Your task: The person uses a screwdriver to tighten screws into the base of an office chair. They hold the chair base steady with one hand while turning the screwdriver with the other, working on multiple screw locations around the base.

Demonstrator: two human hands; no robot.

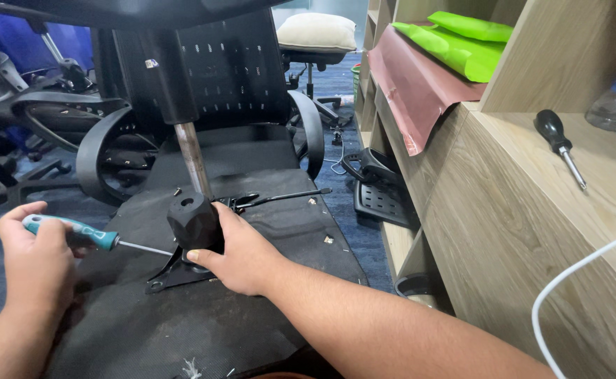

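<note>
Gripping a teal-handled screwdriver (76,234), the left hand (34,263) is angling its tip under the black mechanism housing (194,221). The right hand (241,256) is clasping that housing, mid-underside of the overturned chair seat (252,210); bracing it firmly should be keeping the tip seated.

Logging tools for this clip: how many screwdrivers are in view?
2. A teal-handled screwdriver is in the left hand, its tip at the black chair mechanism that the right hand grips. A black-handled screwdriver lies on the wooden shelf. Others may be hidden.
</note>
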